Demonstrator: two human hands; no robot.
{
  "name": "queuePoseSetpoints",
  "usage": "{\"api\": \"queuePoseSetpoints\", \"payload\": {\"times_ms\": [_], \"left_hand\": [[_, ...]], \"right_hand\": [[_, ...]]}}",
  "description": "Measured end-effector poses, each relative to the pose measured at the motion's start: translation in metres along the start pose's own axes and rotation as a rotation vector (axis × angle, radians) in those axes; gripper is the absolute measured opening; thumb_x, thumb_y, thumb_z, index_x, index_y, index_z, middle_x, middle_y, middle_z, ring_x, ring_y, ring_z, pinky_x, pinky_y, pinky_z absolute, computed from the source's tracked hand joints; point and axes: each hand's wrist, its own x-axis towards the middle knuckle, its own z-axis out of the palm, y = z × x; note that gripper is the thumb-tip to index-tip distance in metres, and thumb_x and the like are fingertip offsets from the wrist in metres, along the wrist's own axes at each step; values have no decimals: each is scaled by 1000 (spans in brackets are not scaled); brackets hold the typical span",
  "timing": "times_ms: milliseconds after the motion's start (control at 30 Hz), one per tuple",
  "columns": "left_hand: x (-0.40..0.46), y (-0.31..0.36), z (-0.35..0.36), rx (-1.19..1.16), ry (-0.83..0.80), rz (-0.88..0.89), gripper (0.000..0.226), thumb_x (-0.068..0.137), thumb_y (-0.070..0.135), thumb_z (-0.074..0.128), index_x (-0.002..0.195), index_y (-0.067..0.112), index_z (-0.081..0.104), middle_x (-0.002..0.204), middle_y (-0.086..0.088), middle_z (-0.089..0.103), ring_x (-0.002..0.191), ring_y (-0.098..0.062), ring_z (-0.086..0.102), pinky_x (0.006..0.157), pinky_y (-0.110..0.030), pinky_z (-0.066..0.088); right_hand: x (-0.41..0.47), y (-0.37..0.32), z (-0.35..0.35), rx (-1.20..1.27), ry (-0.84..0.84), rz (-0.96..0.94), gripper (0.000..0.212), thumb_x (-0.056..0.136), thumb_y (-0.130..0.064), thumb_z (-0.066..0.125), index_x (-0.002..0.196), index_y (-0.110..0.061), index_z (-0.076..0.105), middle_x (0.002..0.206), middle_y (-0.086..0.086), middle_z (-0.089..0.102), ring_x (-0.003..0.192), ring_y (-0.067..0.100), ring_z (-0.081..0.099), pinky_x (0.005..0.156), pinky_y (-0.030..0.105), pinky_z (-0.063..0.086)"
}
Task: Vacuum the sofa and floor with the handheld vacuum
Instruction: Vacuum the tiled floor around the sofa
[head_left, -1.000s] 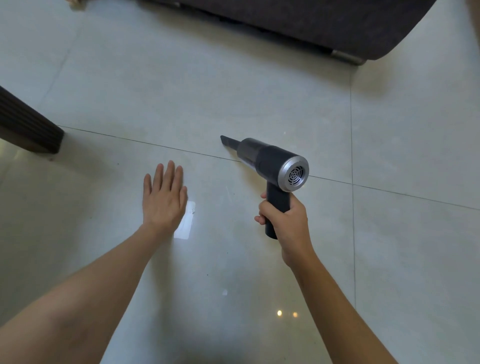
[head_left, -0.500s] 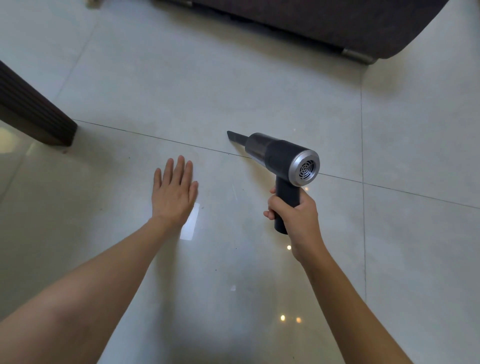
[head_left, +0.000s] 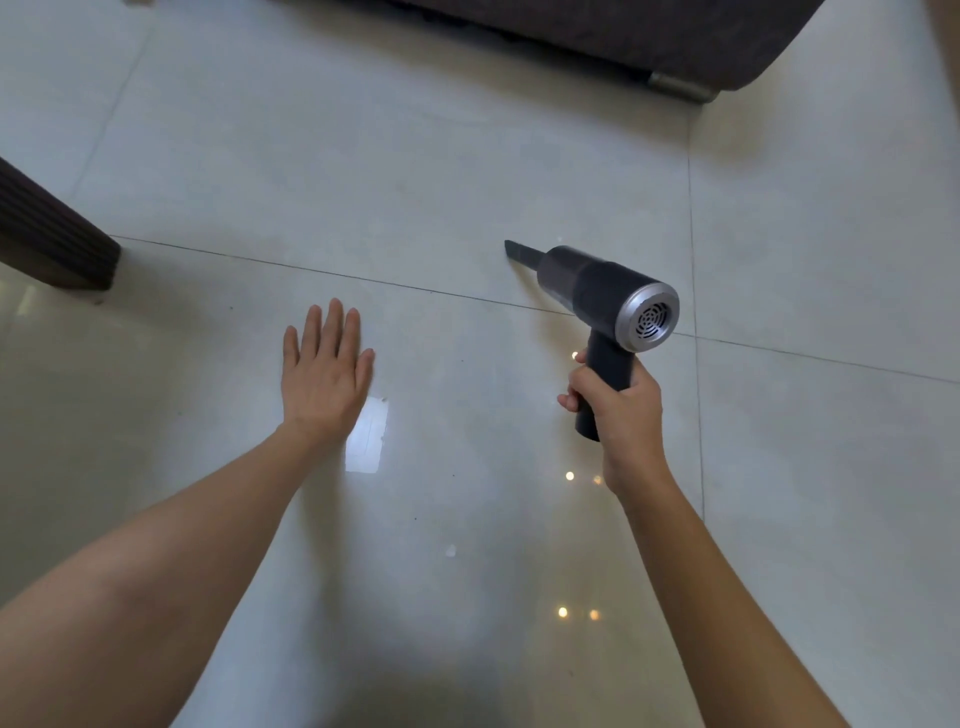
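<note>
- Glossy pale tile floor (head_left: 467, 156) w/ thin grout lines; dark fabric sofa (head_left: 649, 36) at top edge, dark ribbed furniture corner (head_left: 47, 239) at left.
- Handheld vacuum (head_left: 602, 291): long axis runs up-left, flat black nozzle tip at the floor, silver vented rear cap twd camera; dark cylindrical body.
- Right hand (head_left: 623, 415): fingers wrapped round the vacuum's grip.
- Left hand (head_left: 324, 374): palm down, fingers straight, close together, holding nothing; contact w/ floor unclear.

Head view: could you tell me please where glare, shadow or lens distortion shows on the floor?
In the head view, the glossy floor mirrors a bright window patch beside the left hand and small lamp dots below the right hand; a soft shadow lies under the sofa; the grout lines bow slightly from the wide-angle lens.
</note>
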Motion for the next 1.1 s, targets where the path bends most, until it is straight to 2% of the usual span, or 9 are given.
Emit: {"api": "queuePoseSetpoints", "payload": {"times_ms": [67,200,367,533,900,1100], "left_hand": [[0,0,0,2,0,1,58,101,41,15,154,18,8,162,-2,1,148,-22,-5,119,-44,-2],[0,0,0,8,-9,1,59,101,42,14,154,18,4,162,-1,-2,148,-21,-7,119,-43,-4],[0,-1,1,15,-15,2,60,101,44,13,154,18,3,162,-1,-3,148,-21,-8,119,-43,-5],[1,-3,3,10,-4,9,60,101,45,15,154,18,7,162,-2,1,148,-23,-4,119,-44,-3],[2,-4,4,5,1,11,61,100,46,12,154,18,6,162,-2,0,148,-23,-5,119,-44,-3],[2,-4,4,-7,7,16,60,101,45,11,154,18,6,162,-2,0,148,-23,-6,119,-44,-3]], "right_hand": [[3,-1,-7,16,37,-8,15,81,1,59,83,-14,56,64,-9,55,54,15,49,54,25,36],[13,-3,-16,19,87,-6,13,81,-1,59,84,-14,55,70,0,53,54,15,50,51,22,36],[24,-6,-15,17,120,-4,12,81,-4,59,85,-15,55,69,-1,53,54,14,51,52,23,38],[28,-9,-13,27,122,15,13,81,-5,58,82,-17,55,68,-1,52,56,15,52,50,24,33],[23,-9,-17,5,124,16,13,81,-6,59,82,-18,56,69,-1,53,59,15,55,51,23,36],[8,-3,-14,-1,51,16,14,81,-1,58,86,-15,58,71,-5,55,60,16,55,53,25,37]]}}
